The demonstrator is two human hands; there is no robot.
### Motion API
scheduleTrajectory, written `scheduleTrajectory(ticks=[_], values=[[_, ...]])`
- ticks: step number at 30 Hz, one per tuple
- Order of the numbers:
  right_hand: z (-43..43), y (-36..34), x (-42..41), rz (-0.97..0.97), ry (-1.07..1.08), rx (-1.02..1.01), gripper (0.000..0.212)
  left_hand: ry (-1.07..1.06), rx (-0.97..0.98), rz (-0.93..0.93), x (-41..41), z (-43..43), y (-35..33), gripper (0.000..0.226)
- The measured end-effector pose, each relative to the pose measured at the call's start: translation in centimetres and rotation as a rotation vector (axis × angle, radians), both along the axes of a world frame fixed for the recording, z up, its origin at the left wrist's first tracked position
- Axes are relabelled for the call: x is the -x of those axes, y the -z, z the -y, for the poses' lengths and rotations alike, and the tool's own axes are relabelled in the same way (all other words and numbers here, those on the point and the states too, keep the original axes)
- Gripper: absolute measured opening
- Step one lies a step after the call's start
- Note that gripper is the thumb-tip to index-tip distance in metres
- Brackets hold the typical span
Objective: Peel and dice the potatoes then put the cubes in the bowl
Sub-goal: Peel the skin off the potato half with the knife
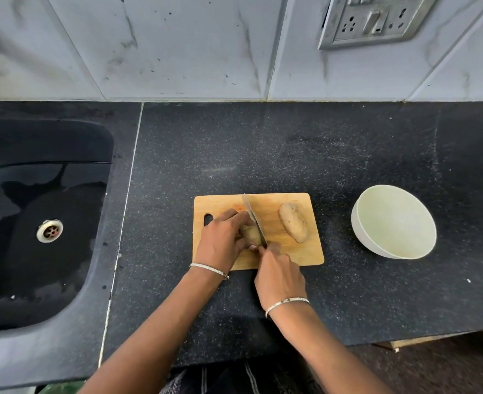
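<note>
- Left hand point(220, 240) grips a potato point(251, 234) on the cutting board point(291, 251).
- Right hand point(280, 275) clutches the knife point(256, 221), blade against that potato.

No legible text, label, brand or number anywhere in view.

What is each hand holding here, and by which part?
Left hand grips the small potato by its left end; right hand holds the knife by its handle, blade on that potato.
</note>
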State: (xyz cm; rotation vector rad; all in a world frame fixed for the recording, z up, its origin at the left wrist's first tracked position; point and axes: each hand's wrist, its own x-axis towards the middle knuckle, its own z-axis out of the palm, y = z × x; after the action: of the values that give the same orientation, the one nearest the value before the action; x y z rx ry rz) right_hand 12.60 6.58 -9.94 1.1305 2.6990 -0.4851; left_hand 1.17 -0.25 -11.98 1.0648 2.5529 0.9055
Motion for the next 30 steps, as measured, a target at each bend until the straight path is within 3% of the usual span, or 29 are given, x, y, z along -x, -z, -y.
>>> scheduleTrajectory(ticks=[7,16,21,30], values=[[1.3,0.5,-3.8,0.063,-0.021,-0.014,0.035,-0.008,-0.039,0.052,0.0,0.0,0.1,0.039],[1.4,-2.3,-8.0,0.055,-0.031,0.064,0.031,-0.036,-0.07,0.097,-0.1,0.1,0.5,0.041],[1.0,-1.7,-5.8,-0.052,0.003,0.06,0.039,-0.028,-0.059,0.078,-0.4,0.2,0.3,0.042],[0.8,-1.6,-3.7,-0.016,-0.036,0.01,0.038,-0.048,-0.076,0.094,-0.6,0.5,0.2,0.036]])
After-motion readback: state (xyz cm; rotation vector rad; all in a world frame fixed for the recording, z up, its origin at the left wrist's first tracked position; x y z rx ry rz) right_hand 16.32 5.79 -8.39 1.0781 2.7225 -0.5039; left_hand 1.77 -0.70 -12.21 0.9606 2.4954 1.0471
